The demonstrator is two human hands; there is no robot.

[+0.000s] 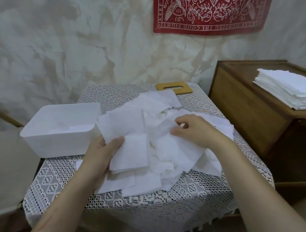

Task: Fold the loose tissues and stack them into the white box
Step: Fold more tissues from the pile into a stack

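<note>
1. Far left on the lace-covered table (158, 206) sits the white box (60, 144), lid off, mouth up. I can't make out any tissues inside. It's white on white in there, so by my read the stacking has barely begun, if at all.
2. Just right of the box comes the left hand (98, 157). Its thumb is clamped on top of a folded tissue (133, 152) and its fingers are tucked beneath. The hand is almost touching the box's near right corner. That piece looks squared off and layered, so I'd call it folded and ready to go in.
3. In the centre is the heap of loose tissues (159, 115), crumpled and overlapping, spreading from under the folded piece to past the right wrist. Most of the work is left: plenty of sheets there are not yet folded.
4. The right hand (193, 130) sits on top of the heap with its fingers curled. Thumb and forefinger appear to be pinching a sheet from the pile.
5. Behind the heap, at the table's far edge, lies a wooden lid (175, 89) with a slot, partly under a tissue.
6. Far right, well apart from both hands, a neat stack of flat tissues (293, 89) rests on a wooden cabinet (241, 106).
</note>
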